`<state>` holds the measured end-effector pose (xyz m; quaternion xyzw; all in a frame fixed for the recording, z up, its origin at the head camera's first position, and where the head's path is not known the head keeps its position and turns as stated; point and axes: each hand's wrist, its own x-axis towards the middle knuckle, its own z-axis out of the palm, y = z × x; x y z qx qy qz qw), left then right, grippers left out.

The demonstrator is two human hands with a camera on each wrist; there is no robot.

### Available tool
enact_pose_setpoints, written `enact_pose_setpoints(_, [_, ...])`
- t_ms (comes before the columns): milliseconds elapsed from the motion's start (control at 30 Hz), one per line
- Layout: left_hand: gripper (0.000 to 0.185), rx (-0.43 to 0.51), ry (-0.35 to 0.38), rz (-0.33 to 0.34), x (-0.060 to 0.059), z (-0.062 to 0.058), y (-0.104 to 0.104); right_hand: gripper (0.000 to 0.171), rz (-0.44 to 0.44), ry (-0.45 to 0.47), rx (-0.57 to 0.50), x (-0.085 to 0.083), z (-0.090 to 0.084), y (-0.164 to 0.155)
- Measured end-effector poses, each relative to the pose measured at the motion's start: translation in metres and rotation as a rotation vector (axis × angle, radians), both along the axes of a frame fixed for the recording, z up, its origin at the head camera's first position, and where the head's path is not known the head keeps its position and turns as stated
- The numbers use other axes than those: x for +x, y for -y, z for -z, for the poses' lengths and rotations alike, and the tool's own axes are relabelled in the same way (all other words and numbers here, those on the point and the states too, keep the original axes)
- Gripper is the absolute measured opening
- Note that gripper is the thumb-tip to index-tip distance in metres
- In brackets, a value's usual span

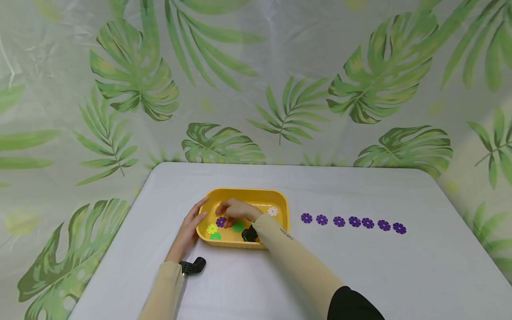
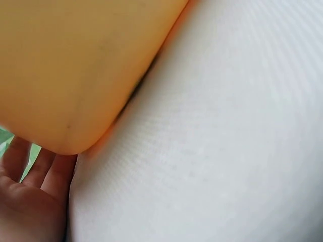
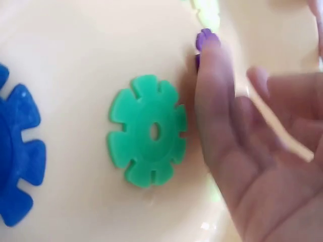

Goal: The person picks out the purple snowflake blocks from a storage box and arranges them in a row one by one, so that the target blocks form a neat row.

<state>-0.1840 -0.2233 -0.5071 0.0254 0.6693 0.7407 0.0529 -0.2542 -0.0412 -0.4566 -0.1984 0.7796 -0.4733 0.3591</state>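
Observation:
My left hand [image 1: 188, 229] holds the left rim of a yellow plastic tray [image 1: 243, 192], and its fingers [image 2: 38, 171] show against the outer wall in the left wrist view. Inside the tray is my right hand [image 1: 238, 210]. In the right wrist view its thumb reaches a purple notched flower disc [image 3: 204, 40], while the other fingers stand apart from it. Beside that hand lies a green flower disc [image 3: 146, 131], and a blue one [image 3: 22, 151] is partly out of frame. Yellow [image 1: 212, 229] and white [image 1: 272, 211] flower discs also lie in the tray.
On the white tabletop [image 1: 340, 266], several purple flower discs [image 1: 339, 221] form a row to the right of the tray. Black wrist cameras [image 1: 194, 266] are strapped to both wrists. A leaf-patterned curtain [image 1: 300, 53] hangs behind the table.

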Motion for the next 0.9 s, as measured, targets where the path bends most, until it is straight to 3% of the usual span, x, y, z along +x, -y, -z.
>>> enact_pose_setpoints(167, [0.047, 0.000, 0.004, -0.001, 0.000, 0.000, 0.000, 0.029, -0.045, 0.062, -0.018, 0.002, -0.002, 0.000])
enact_pose_setpoints(500, [0.047, -0.010, -0.003, -0.001, -0.001, 0.000, 0.000, 0.010, -0.058, 0.005, -0.019, 0.000, 0.003, -0.006])
enact_pose_setpoints(700, [0.047, -0.007, -0.007, -0.006, -0.001, 0.000, -0.001, 0.017, -0.046, -0.017, -0.103, -0.009, -0.007, -0.032])
enact_pose_setpoints(900, [0.046, -0.004, -0.020, -0.012, 0.001, 0.000, -0.001, 0.020, -0.019, -0.045, -0.142, -0.017, -0.021, -0.078])
